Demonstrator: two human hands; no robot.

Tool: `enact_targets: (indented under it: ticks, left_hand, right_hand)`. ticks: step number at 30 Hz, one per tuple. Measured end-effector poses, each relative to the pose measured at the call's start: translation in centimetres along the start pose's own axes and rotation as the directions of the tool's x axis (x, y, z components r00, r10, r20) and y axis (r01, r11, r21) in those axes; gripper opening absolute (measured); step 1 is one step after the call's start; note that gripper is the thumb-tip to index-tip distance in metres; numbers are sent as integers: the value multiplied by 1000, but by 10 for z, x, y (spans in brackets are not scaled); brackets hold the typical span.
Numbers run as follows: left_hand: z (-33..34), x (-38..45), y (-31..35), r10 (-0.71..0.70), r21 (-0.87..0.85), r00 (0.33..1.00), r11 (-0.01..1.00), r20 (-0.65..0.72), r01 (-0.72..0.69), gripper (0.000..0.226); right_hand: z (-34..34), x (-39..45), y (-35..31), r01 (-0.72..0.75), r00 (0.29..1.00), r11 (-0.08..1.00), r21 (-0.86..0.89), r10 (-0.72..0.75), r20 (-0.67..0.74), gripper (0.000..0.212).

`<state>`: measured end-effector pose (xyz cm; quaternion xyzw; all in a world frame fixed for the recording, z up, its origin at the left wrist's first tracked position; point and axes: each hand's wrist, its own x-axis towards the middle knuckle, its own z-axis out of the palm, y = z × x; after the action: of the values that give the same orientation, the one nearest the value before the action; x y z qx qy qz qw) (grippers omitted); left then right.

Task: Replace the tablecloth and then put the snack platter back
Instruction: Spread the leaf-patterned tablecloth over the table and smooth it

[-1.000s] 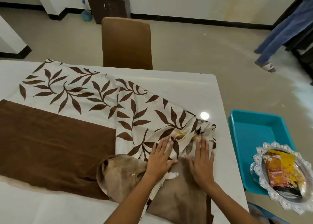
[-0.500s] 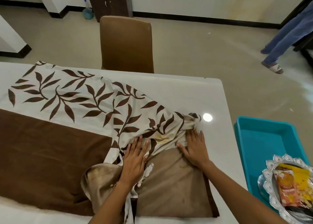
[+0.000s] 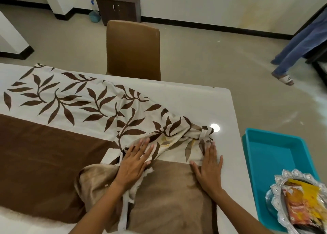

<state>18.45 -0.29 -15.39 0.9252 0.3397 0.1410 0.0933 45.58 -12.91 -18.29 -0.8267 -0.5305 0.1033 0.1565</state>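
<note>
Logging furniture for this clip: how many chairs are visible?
1. A brown padded chair stands at the far side of the white table, pushed against its edge. Others may sit outside the frame.

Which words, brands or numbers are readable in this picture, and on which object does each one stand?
None can be read with certainty.
Snack packets on the silver platter: printing present, too blurred to read.
Sandal of the person standing at the far right: a dark logo mark, no legible letters.
Tablecloth: leaf pattern only, no text.
</note>
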Motion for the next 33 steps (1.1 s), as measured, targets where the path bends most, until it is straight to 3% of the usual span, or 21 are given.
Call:
enact_targets:
  ticks: [2,5,8,11,13,15,17,18,19,21,23,24,25,28,29,30,31,33]
  left_hand:
    - [-17,2,20,17,-52,999,998,-51,-19,51]
    - [-52,2,42,57,-150,990,986,-129,-76,49]
    - [-92,-4,58,-6,-372,975,925,-224,-80,48]
    - [-132,-15,71,-182,-585,937,811,-299,-28,47]
    - [-152,-23,74,-247,-640,900,767,-358,-44,43]
    - [-164,-33,68,-249,-607,889,794,-383,-39,40]
    - [-166,-46,56,-232,-532,904,847,-359,6,43]
    - [-164,-53,49,-235,-503,914,863,-331,40,46]
    - [-161,-58,42,-251,-480,922,873,-295,83,49]
    - [-153,-65,33,-285,-418,933,892,-220,174,56]
    - [-138,-66,35,-284,-349,947,911,-150,218,63]
    - [-128,-66,41,-266,-324,960,919,-90,224,68]
    - [-117,-66,47,-237,-290,971,930,-9,224,74]
    - [-77,-69,64,-154,-125,967,976,201,181,88]
    - [-63,-72,67,-141,-90,960,982,243,167,92]
    - [-50,-74,69,-134,-67,952,985,274,158,95]
    - [-39,-78,72,-123,-47,948,989,295,143,98]
    - [-19,-86,75,-101,9,939,995,328,103,100]
  right_hand:
    - [-11,-5,1,24,999,1000,9,-23,-39,95]
    - [-33,8,-20,176,981,984,34,-172,-93,107]
    - [-52,37,-46,295,954,955,12,-294,-63,106]
    - [-62,65,-62,230,971,966,120,-235,33,84]
    - [-69,82,-69,239,964,949,206,-257,65,55]
    - [-81,91,-86,221,959,913,343,-268,97,25]
    - [-90,83,-107,229,946,913,337,-290,143,16]
    - [-93,73,-117,270,914,915,300,-341,219,16]
    - [-96,58,-126,340,837,894,292,-429,339,16]
    - [-102,26,-140,438,570,811,389,-585,577,15]
    - [-110,2,-147,350,346,772,530,-633,693,15]
    - [-113,-3,-146,274,306,774,571,-633,711,19]
    - [-113,-7,-142,219,342,780,587,-625,702,23]
    - [-98,-15,-115,156,743,859,488,-428,516,42]
    - [-93,-20,-105,136,805,900,413,-344,484,59]
    - [-88,-27,-96,139,807,938,317,-293,513,83]
    - [-81,-35,-88,177,766,962,207,-267,585,106]
    - [-63,-49,-73,317,675,948,-9,-219,704,128]
